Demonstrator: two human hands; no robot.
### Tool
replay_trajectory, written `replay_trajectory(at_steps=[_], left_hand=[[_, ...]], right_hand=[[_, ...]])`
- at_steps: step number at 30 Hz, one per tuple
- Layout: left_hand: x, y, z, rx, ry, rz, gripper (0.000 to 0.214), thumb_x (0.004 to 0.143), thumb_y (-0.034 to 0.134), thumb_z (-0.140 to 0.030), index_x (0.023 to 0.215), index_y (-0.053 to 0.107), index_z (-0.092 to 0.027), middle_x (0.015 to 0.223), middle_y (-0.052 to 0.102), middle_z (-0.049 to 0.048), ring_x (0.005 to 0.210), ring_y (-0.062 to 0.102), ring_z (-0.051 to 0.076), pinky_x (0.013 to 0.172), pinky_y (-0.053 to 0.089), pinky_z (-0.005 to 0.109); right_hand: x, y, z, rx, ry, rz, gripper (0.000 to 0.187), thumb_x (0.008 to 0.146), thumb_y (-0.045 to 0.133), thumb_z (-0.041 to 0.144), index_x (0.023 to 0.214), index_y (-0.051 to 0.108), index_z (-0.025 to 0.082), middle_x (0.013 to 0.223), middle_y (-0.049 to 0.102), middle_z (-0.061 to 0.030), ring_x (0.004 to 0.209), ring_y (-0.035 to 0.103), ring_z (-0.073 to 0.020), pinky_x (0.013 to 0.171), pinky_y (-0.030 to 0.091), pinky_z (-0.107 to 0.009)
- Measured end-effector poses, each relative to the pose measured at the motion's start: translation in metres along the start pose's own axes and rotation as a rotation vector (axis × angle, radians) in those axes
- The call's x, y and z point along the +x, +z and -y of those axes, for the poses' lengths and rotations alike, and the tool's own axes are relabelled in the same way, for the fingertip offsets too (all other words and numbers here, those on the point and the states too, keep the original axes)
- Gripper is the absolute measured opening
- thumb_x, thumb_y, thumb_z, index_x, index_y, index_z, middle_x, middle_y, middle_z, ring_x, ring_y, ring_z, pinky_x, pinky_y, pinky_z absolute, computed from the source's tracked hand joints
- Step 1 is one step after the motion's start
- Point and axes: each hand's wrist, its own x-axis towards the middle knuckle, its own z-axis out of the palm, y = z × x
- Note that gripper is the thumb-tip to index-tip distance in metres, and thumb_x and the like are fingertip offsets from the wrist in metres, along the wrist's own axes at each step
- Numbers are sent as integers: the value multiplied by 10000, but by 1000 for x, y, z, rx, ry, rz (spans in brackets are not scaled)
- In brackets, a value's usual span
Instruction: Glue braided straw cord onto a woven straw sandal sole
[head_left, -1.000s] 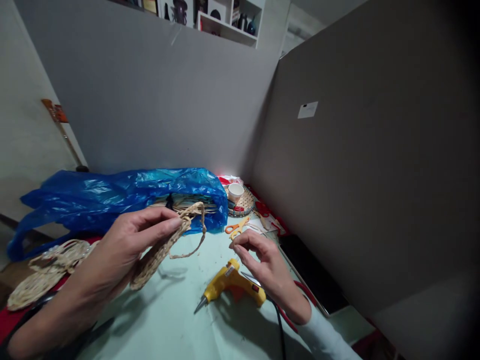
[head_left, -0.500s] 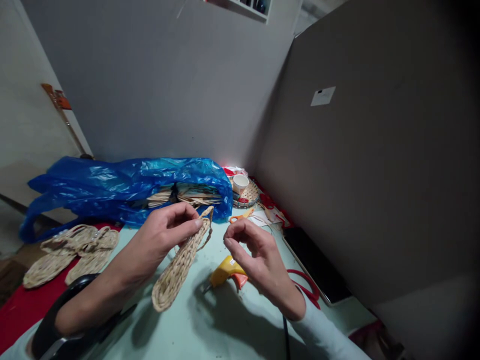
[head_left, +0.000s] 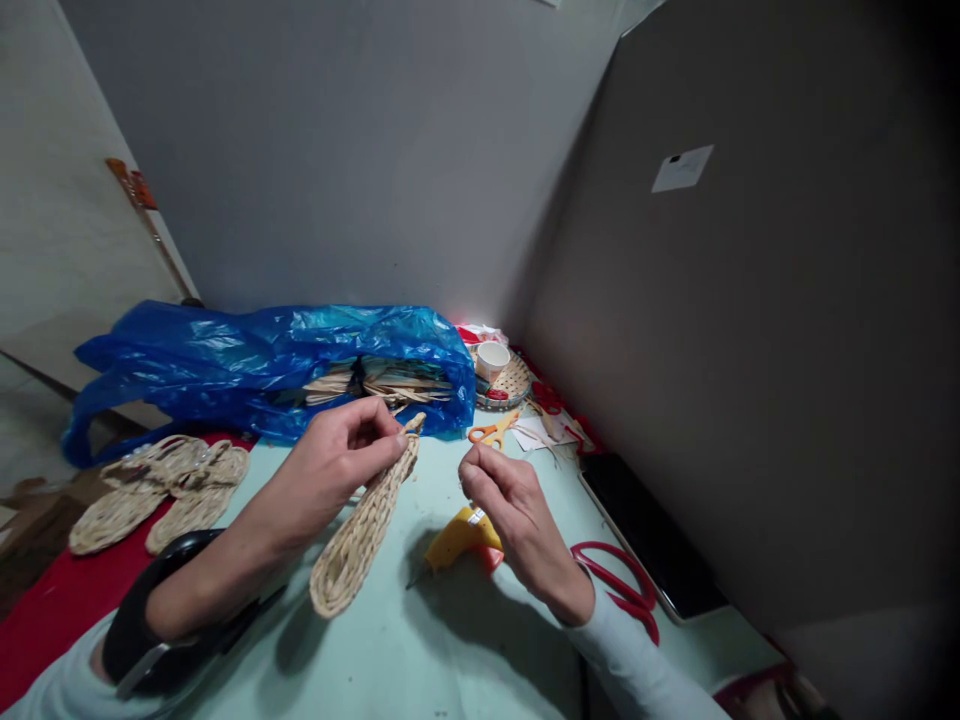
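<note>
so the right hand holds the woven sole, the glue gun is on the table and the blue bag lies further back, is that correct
Not quite: the head view shows the left hand holding the woven sole, not the right hand. The glue gun is on the table and the blue bag lies further back.

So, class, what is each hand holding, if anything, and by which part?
The left hand pinches the braided straw piece near its far end, the end away from the wearer. Whether the right hand holds anything cannot be told.
</note>
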Motion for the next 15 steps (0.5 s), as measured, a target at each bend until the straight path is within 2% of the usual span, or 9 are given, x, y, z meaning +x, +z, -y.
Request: replay_trajectory(at_steps=[6,8,12,15], left_hand=[[4,-1,1,2,-8,-20,270,733,712,-444,637,581,-228,627,521,-49,619,441,153,575,350,285],[5,-1,2,-4,-10,-16,265,735,715,-436,639,584,-227,628,523,-49,620,444,151,577,354,281],[7,-1,6,-18,-5,15,261,743,720,-435,646,598,-226,631,537,-45,627,460,157,584,369,281],[8,0,8,-21,-1,41,258,758,726,-435,655,612,-227,642,553,-40,639,470,163,591,371,282]], right_hand=[[-8,3,-8,-4,-28,33,408,971,509,256,626,291,252,569,291,79,534,266,-111,543,232,-301],[-11,1,-6,-3,-42,49,369,962,539,243,638,364,242,587,360,72,549,322,-112,560,263,-293],[-13,-2,-3,46,-25,61,176,953,615,251,788,558,228,752,569,29,686,510,-137,667,398,-279],[-14,-1,-1,112,27,30,126,934,627,260,820,584,229,784,593,19,712,541,-143,677,442,-277]])
